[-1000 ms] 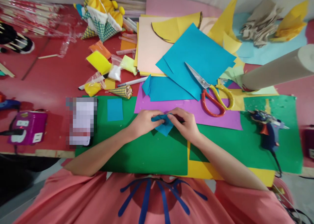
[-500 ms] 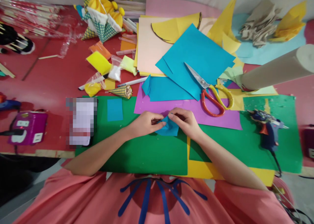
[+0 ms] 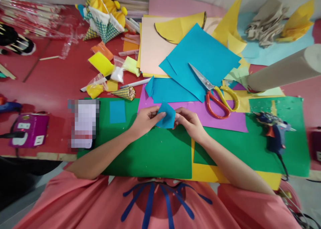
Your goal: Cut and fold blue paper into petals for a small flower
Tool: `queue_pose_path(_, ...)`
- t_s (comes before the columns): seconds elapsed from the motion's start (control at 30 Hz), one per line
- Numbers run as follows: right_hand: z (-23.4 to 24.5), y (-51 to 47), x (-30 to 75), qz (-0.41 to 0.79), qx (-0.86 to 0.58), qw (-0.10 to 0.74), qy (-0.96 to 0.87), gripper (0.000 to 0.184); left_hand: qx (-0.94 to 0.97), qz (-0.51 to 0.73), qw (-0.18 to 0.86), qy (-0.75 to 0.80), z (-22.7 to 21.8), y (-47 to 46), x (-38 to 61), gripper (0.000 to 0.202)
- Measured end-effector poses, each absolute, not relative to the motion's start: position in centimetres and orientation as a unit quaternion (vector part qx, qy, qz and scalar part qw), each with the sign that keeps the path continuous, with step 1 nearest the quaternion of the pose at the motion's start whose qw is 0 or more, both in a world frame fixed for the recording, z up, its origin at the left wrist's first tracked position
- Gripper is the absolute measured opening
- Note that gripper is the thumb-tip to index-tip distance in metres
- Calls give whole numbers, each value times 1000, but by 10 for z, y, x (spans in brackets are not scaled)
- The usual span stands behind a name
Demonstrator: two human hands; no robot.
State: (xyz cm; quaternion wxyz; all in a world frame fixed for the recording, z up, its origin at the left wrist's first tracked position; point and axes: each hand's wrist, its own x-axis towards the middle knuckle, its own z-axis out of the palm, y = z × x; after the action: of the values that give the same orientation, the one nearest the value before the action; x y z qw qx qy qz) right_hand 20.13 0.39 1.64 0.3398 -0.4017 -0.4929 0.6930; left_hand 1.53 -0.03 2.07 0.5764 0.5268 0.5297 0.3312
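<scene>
A small blue piece of paper (image 3: 166,116) is held up over the green sheet (image 3: 147,155), between my two hands. My left hand (image 3: 147,120) pinches its left edge, thumb on the front. At its right edge my right hand (image 3: 188,121) grips with thumb and fingers; the fingertips behind the paper are hidden. Another small blue paper square (image 3: 117,112) lies flat to the left of my hands. Scissors (image 3: 215,97) with one red and one yellow handle rest on larger blue sheets (image 3: 200,58) beyond my right hand.
A blue glue gun (image 3: 274,132) lies at the right on green paper. To the left are a phone (image 3: 85,123) and a purple box (image 3: 28,130) with a cable. A thick white roll (image 3: 283,70) leans at the right. Clay packets (image 3: 101,63) and a patterned cone (image 3: 125,93) lie behind.
Both hands have raised and turned the small blue paper, so its flat face now shows where it was bent and lower before. My left hand moved slightly up and left.
</scene>
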Motion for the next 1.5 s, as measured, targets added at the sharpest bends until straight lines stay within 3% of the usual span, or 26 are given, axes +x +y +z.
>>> queue_pose_path(0.5,16,1,201,693,-385,307,-527,29,548,329,560,527,18,-3,18,38)
queue_pose_path(0.8,12,0,203,633,-410,294,-587,27,591,312,528,524,19,-2,16,32)
queue_pose_path(1.03,16,2,207,577,-395,270,-662,23,563,366,519,529,22,0,11,24)
queue_pose_path(1.27,16,2,209,526,-412,311,-676,19,541,402,525,519,22,-1,13,28)
queue_pose_path(1.5,15,3,211,567,-411,324,-637,21,556,424,471,538,17,-5,12,26)
